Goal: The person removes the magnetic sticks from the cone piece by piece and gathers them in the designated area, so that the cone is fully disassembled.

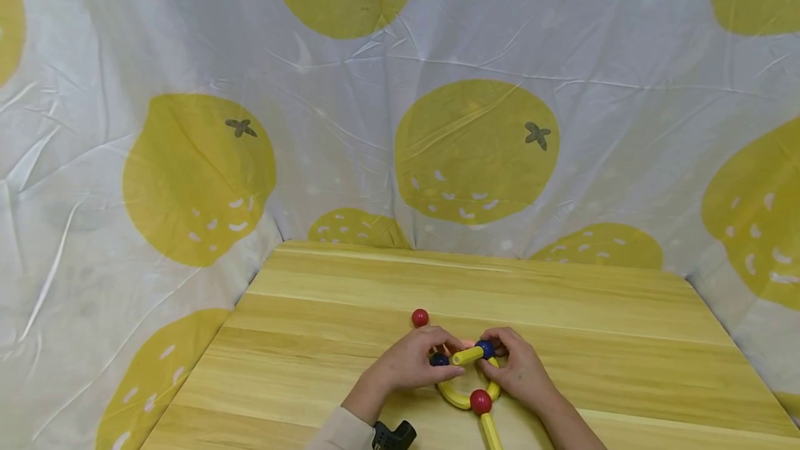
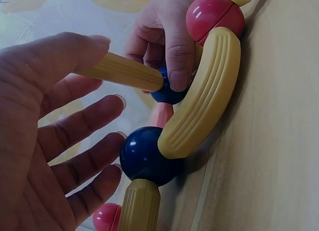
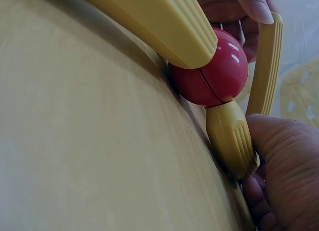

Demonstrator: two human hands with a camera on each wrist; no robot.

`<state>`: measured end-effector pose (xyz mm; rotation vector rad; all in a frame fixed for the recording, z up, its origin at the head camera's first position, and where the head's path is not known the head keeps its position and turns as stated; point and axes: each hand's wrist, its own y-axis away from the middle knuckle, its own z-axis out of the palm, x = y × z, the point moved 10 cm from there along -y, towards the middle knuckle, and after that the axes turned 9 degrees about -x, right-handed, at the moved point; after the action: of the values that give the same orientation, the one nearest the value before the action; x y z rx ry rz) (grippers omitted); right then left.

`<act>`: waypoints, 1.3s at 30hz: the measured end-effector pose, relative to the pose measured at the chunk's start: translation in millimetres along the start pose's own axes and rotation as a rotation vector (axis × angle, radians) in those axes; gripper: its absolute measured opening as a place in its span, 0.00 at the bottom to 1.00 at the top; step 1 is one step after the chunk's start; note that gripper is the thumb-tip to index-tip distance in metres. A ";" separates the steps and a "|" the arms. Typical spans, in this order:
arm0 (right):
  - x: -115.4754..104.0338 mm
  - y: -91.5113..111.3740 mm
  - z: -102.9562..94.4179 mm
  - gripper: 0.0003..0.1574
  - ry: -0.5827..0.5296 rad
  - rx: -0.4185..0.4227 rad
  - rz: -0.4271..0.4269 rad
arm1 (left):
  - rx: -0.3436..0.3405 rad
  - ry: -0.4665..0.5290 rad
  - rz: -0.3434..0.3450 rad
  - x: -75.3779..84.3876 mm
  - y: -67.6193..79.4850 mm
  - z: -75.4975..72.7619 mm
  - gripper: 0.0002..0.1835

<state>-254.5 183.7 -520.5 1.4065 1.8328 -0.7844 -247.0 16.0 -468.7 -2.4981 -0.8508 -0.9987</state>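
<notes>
A ring of ball-and-rod building toy pieces lies on the table between both hands. My right hand [image 1: 519,370] pinches a blue ball [image 1: 485,348] on the ring's right side. From that ball a straight yellow rod [image 1: 467,355] sticks out, its other end between the thumb and index finger of my left hand [image 1: 409,360]. The left hand's remaining fingers spread near a second blue ball [image 2: 149,156]. A curved yellow rod [image 2: 204,96] joins this ball to a red ball [image 1: 480,401] at the near side. Part of a pink rod [image 2: 162,115] shows between the blue balls.
Another yellow rod [image 1: 490,431] runs from the near red ball toward the table's front. A second red ball [image 1: 420,318] lies beyond the left hand. The wooden table [image 1: 300,318] ends at a lemon-print cloth [image 1: 337,144]. A black device [image 1: 394,435] sits by the left wrist.
</notes>
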 end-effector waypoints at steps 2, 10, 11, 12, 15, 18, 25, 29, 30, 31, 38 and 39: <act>0.0 -0.2 0.5 0.25 0.004 -0.002 0.001 | -0.002 0.014 0.016 0.8 0.4 0.0 0.17; -2.5 0.4 0.3 0.24 0.020 -0.002 -0.021 | 0.040 -0.011 -0.022 -4.1 2.8 -4.6 0.14; -2.4 0.4 0.3 0.24 0.019 -0.003 -0.021 | 0.042 -0.015 -0.030 -4.5 2.8 -4.9 0.13; -2.4 0.5 0.4 0.24 0.017 -0.004 -0.022 | 0.043 -0.017 -0.037 -5.2 2.5 -4.9 0.13; -2.0 0.6 0.4 0.24 0.015 -0.003 -0.025 | 0.050 -0.035 -0.053 -6.8 1.9 -5.5 0.14; -1.9 0.6 0.5 0.24 0.017 0.000 -0.031 | 0.067 -0.060 -0.073 -9.2 2.0 -7.6 0.15; -0.5 0.1 3.1 0.24 0.019 -0.012 -0.028 | 0.087 -0.080 -0.112 -13.7 4.4 -14.3 0.11; -1.4 0.2 3.7 0.24 0.021 -0.018 -0.031 | 0.085 -0.060 -0.123 -15.5 5.1 -14.7 0.10; -1.6 0.3 3.5 0.24 0.024 -0.017 -0.031 | 0.084 -0.055 -0.124 -15.9 5.1 -14.6 0.10; -1.9 0.4 3.3 0.24 0.024 -0.017 -0.031 | 0.084 -0.051 -0.124 -16.3 5.1 -14.5 0.10; -1.9 0.2 3.2 0.24 0.020 -0.023 -0.024 | 0.089 -0.053 -0.123 -20.7 4.1 -14.4 0.09; -1.9 0.0 3.2 0.24 0.021 -0.025 -0.024 | 0.089 -0.054 -0.123 -21.4 4.0 -14.5 0.10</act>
<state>-253.6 180.1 -520.7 1.3844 1.8718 -0.7589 -264.4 -2.9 -473.8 -2.4323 -1.0529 -0.9135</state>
